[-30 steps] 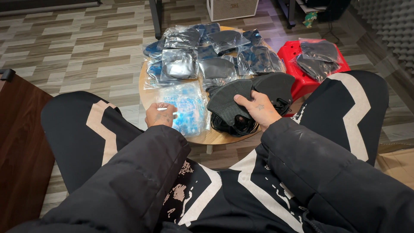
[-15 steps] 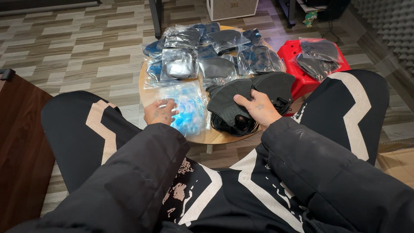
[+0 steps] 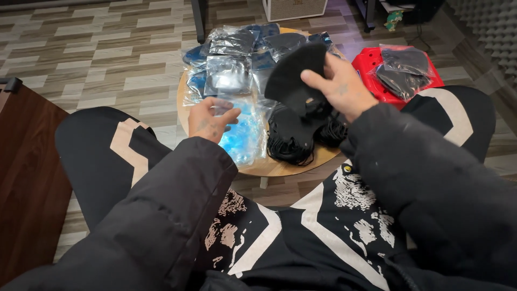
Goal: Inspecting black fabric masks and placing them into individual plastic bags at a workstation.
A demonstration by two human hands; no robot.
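My right hand [image 3: 339, 86] holds a black face mask [image 3: 295, 75] lifted above a heap of black masks [image 3: 293, 137] on a small round wooden table [image 3: 280, 167]. My left hand [image 3: 211, 118] hovers over a stack of clear plastic bags [image 3: 241, 132] at the table's near left, fingers pinched on the top clear bag. Behind them lie several bagged black masks [image 3: 231, 59].
A red stool [image 3: 371, 67] carrying more bagged masks [image 3: 404, 67] stands to the right of the table. A brown wooden cabinet [image 3: 27, 178] is at the left. My knees in black trousers flank the table. Patterned wooden floor lies beyond.
My right hand has lifted one black mask up off the heap. My left hand has risen from the clear bags, taking the top bag with it.
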